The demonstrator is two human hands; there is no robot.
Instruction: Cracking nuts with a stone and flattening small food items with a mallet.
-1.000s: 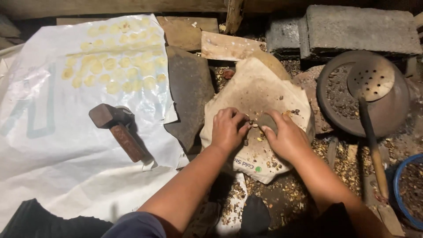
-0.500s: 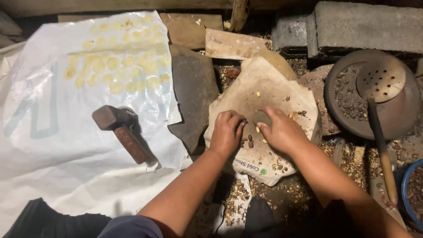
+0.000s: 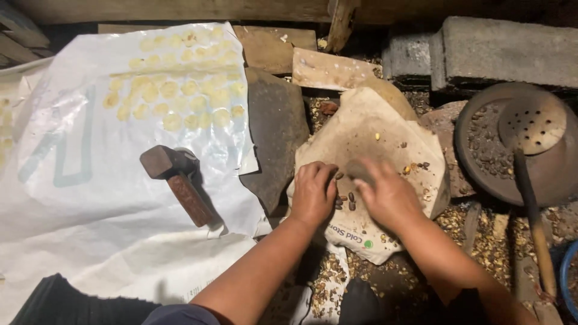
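A rusty hammer (image 3: 177,180) lies on the white plastic sheet (image 3: 90,210) at left, pale flattened discs (image 3: 174,90) above it; at right, a perforated ladle (image 3: 533,129) rests in a dark pan (image 3: 475,156) below grey concrete blocks (image 3: 500,51)

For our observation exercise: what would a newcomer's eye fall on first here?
Two bare hands, the left hand and the right hand, pressed on a tan cloth-covered stone among small dark brown seeds at centre. To the left, a rusty brown hammer lies on a white plastic sheet carrying rows of flat pale yellow discs.
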